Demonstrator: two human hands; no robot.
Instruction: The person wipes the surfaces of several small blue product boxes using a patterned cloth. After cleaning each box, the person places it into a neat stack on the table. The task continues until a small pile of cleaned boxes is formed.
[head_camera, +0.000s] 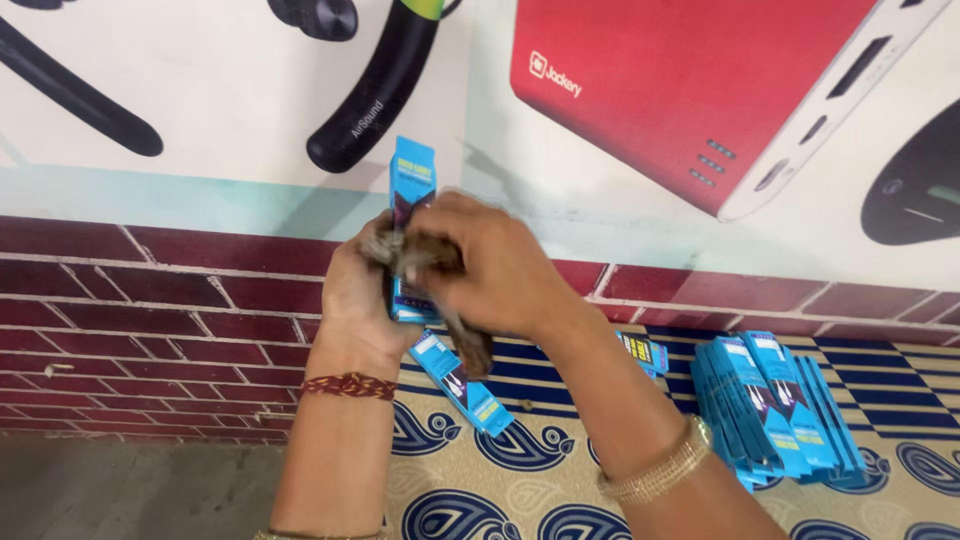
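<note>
My left hand (355, 290) holds a slim blue carton (412, 185) upright in front of the wall. My right hand (490, 265) presses a dark crumpled cloth (425, 258) against the face of that carton; a tail of the cloth hangs down below my fingers. Another blue carton (462, 385) lies flat on the patterned mat just under my hands. The lower half of the held carton is hidden behind my fingers and the cloth.
A row of several blue cartons (770, 405) stands on the mat (520, 480) at the right, with one more carton (645, 352) lying behind my right forearm. A brick-pattern wall (150, 320) with a large product poster (700, 90) rises straight ahead. Bare grey floor (120, 490) lies at the lower left.
</note>
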